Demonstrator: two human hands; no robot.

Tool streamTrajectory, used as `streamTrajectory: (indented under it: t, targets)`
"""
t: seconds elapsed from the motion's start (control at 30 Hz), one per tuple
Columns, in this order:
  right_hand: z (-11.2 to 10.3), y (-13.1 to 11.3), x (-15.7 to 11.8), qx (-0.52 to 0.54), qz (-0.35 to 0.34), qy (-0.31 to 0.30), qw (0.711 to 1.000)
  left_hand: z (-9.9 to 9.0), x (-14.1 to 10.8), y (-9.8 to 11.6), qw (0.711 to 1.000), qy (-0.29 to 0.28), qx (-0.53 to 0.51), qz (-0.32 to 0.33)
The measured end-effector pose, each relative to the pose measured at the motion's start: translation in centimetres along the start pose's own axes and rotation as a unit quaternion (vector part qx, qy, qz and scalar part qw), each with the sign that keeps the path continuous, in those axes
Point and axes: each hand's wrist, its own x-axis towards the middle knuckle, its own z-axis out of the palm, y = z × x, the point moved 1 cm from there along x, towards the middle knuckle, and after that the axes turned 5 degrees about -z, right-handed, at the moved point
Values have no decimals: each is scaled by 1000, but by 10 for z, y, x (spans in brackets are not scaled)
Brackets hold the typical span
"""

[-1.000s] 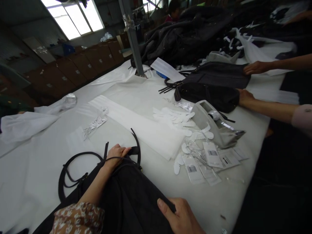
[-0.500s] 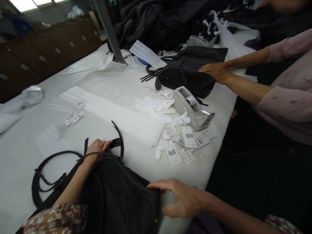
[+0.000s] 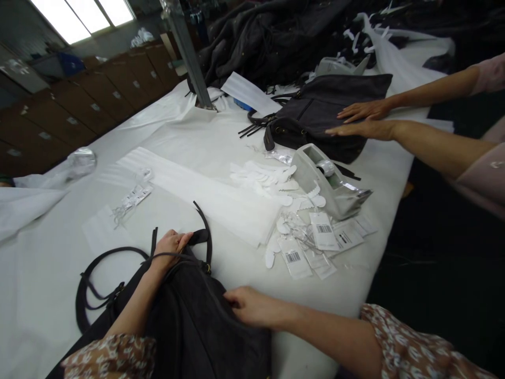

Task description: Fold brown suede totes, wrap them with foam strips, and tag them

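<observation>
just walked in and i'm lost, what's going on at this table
A person in patterned sleeves is handling a black bag: the left grip grasps it by the straps, and the right grip touches its edge, though whether it pinches is hard to tell. Beyond, a pink-sleeved co-worker has both grips on another dark bag. Between the bags, barcode tags and white cut-outs lie loose on the white-covered table beside a grey plastic holder.
</observation>
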Motion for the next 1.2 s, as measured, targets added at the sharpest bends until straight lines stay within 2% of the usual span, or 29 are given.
streamTrajectory:
  t: [0.1,0.2,0.27,0.33,0.4,0.5,0.57,0.63,0.7,0.8,0.9,1.03,1.13,1.2]
  targets:
    - [3,8,8,-116,-59,-35,991,-6,-3,4,1000,10,-26,3]
    - [-1,6,9,-133,-92,-52,985,-12,-23,3,997,34,-65,1]
    - [-4,4,8,-131,-101,-58,985,-15,-52,-3,994,67,-90,6]
    - [-6,4,8,-126,-101,-58,985,-19,-93,-9,990,97,-100,4]
    - [-7,5,8,-117,-99,-58,987,-24,-138,-8,992,94,-88,-12]
    - [-6,9,10,-107,-95,-58,988,-31,-193,18,996,45,-69,-31]
    - [-4,11,12,-107,-90,-56,989,-30,-208,48,996,30,-82,-26]
    - [-2,14,13,-110,-89,-54,988,-20,-206,78,996,22,-91,-6]
    - [-1,17,14,-114,-97,-49,988,-1,-196,98,997,24,-76,18]
    - [1,21,14,-129,-112,-42,984,29,-184,108,998,44,-28,37]
    - [3,22,14,-142,-119,-34,982,46,-184,106,997,70,2,37]
    - [7,20,16,-137,-116,-15,984,47,-189,106,997,66,-3,34]
    - [6,15,13,-121,-111,-11,986,37,-189,106,998,41,-41,14]
    - [1,12,5,-89,-90,-14,992,28,-188,105,995,12,-103,-10]
